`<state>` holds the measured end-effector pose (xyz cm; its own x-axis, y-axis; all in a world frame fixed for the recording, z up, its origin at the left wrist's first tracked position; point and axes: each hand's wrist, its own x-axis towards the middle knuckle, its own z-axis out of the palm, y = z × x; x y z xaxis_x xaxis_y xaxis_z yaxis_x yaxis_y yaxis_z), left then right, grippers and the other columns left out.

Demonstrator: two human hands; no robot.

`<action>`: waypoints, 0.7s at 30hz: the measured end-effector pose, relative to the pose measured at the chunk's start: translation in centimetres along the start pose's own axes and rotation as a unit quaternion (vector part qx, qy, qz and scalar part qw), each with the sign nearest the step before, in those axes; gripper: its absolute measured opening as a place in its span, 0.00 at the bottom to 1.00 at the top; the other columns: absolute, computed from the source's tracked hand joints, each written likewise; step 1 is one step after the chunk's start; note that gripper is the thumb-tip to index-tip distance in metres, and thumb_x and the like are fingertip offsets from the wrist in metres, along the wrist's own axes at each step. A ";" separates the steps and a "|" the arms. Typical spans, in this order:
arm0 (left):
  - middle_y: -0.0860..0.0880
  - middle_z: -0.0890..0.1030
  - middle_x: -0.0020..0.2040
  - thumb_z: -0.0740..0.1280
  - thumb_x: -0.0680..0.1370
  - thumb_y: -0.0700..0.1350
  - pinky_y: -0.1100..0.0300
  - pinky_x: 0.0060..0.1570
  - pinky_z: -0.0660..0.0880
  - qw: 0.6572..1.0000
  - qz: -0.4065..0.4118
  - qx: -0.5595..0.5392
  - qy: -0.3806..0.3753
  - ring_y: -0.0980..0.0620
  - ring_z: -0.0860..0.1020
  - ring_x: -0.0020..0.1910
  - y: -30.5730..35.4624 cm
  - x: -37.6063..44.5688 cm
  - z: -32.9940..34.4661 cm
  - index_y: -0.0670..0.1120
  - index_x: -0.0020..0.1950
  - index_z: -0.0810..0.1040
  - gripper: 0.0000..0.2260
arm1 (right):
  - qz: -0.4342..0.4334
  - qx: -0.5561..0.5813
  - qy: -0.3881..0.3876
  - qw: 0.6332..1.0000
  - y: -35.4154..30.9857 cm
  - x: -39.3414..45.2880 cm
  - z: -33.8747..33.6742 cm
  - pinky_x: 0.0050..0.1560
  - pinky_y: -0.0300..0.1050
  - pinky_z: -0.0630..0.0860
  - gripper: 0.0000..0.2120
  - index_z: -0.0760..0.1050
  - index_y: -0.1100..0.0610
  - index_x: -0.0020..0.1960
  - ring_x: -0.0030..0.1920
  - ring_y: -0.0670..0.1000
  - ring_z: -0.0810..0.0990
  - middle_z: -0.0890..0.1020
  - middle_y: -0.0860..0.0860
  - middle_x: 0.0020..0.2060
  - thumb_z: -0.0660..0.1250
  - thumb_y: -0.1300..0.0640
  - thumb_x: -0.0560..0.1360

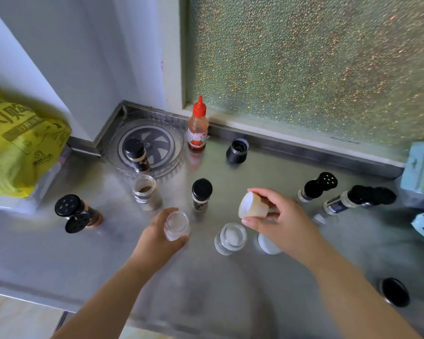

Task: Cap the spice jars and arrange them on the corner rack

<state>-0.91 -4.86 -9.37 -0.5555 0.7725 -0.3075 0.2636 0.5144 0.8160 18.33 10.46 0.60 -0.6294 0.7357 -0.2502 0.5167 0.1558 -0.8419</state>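
Note:
My left hand [157,237] grips an open clear glass jar [177,226] standing on the steel counter. My right hand [277,216] pinches a beige cap [251,205], held tilted in the air to the right of that jar. A second open glass jar [230,238] stands between my hands, with a white lid [268,244] lying beside it. The round clear corner rack [157,133] sits in the back corner and holds one black-capped spice jar [137,154]. Another open jar [146,193] of brown spice stands in front of the rack. A black-capped jar [201,194] stands mid-counter.
A flip-top orange spice jar [78,214] stands at left, two dark-topped jars [313,188] [353,199] at right. A red-capped sauce bottle [198,126] and a black grinder top [238,150] stand by the back wall. A yellow bag [17,143] sits far left, packets [421,167] far right.

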 end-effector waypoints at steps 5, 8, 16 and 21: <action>0.54 0.75 0.45 0.75 0.66 0.40 0.59 0.45 0.67 0.998 -0.025 -0.006 0.051 0.46 0.76 0.46 0.5 -0.4 0.2 0.53 0.55 0.71 0.22 | -0.011 0.016 0.011 1.000 0.7 -0.5 -0.3 0.52 0.35 0.77 0.24 0.75 0.47 0.60 0.52 0.42 0.80 0.80 0.43 0.53 0.76 0.58 0.66; 0.57 0.75 0.43 0.75 0.66 0.41 0.61 0.46 0.67 0.998 -0.028 -0.023 0.047 0.50 0.75 0.46 1.2 -0.5 0.0 0.55 0.50 0.71 0.20 | -0.014 0.022 0.009 1.000 0.9 -0.6 -0.5 0.52 0.34 0.77 0.24 0.74 0.46 0.60 0.53 0.42 0.80 0.79 0.42 0.53 0.76 0.58 0.67; 0.59 0.76 0.52 0.77 0.62 0.50 0.72 0.49 0.68 0.999 0.044 -0.014 0.019 0.61 0.75 0.52 2.6 -2.7 -0.4 0.64 0.49 0.70 0.23 | -0.078 -0.071 -0.077 0.991 -0.9 -0.7 0.4 0.50 0.27 0.71 0.26 0.72 0.42 0.62 0.52 0.38 0.76 0.75 0.41 0.54 0.74 0.56 0.68; 0.56 0.72 0.51 0.71 0.60 0.60 0.77 0.48 0.66 0.988 0.153 0.001 0.027 0.62 0.71 0.52 5.5 -3.4 -1.8 0.66 0.54 0.70 0.24 | -0.144 -0.185 -0.130 0.964 -4.3 0.0 0.9 0.51 0.28 0.66 0.28 0.65 0.33 0.60 0.49 0.35 0.70 0.71 0.35 0.51 0.73 0.51 0.67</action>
<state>0.98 -5.33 -2.96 -0.4904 0.8713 -0.0203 0.4279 0.2611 0.8653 15.63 9.20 3.78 -0.8766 0.4449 -0.1833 0.4403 0.5880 -0.6785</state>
